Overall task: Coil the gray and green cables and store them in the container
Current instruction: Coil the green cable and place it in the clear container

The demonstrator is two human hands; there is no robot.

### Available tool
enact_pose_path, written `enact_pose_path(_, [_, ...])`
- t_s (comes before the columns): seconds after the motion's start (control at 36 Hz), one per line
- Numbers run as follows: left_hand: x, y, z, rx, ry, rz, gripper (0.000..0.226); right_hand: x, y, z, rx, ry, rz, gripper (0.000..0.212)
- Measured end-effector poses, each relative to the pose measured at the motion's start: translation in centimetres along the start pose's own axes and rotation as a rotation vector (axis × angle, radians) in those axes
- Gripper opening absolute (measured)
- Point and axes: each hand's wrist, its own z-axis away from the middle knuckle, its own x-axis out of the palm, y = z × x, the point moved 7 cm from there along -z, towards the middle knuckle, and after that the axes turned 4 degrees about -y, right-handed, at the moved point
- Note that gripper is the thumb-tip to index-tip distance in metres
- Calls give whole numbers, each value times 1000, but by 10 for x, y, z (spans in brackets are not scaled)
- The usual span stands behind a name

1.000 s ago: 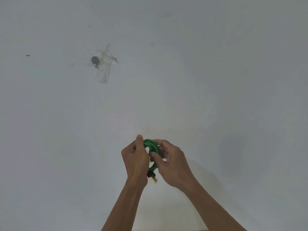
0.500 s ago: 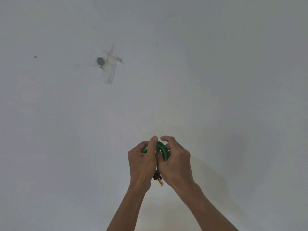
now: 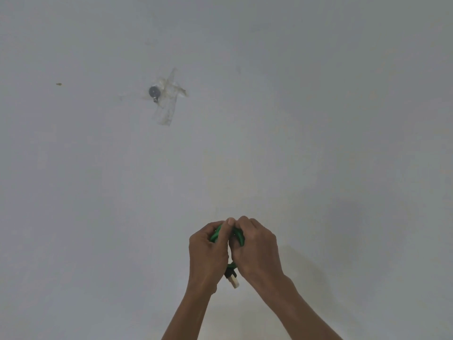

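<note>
Between both hands, left hand (image 3: 208, 256) and right hand (image 3: 257, 251) grip coiled green cable (image 3: 241, 238)

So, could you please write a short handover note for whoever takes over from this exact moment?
Left hand: fingers curled round the green cable, thumb pressed over the top of the coil.
Right hand: also grips the coil from the other side.
The green cable is wound into a small coil held between both hands in the air; its connector end hangs out below.
The gray cable and the container are not in view.
Done: green cable looks coiled, or nearly so.
Left: store it in the container; I cannot tell whether the gray cable has been dealt with.
</note>
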Motion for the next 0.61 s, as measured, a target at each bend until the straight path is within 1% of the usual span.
enact_pose_path(0.06, [-6,-7,0,-10,26,-14,29,5,2,4,-16,-54,-44,6])
enact_pose_path(0.14, [-12,-14,4,-18,57,-17,34,9,4,7,-63,-143,-102,12])
enact_pose_path(0.19, [-12,-16,6,-13,68,-19,33,9,5,9,-106,-163,-98,14])
enact_pose_path(0.28, [-10,-19,7,-7,81,-29,32,4,6,13,-134,-109,-20,16])
enact_pose_path(0.42, [-6,-16,6,37,104,-40,33,-6,-1,19,-183,103,12,11])
enact_pose_path(0.47, [-5,-14,4,45,117,-52,33,-5,-2,20,-187,156,32,10])
enact_pose_path(0.56, [-5,-16,3,61,139,-77,33,1,-3,21,-161,160,51,11])
enact_pose_path(0.61, [-7,-19,3,59,154,-78,34,5,-2,21,-140,128,-4,12])
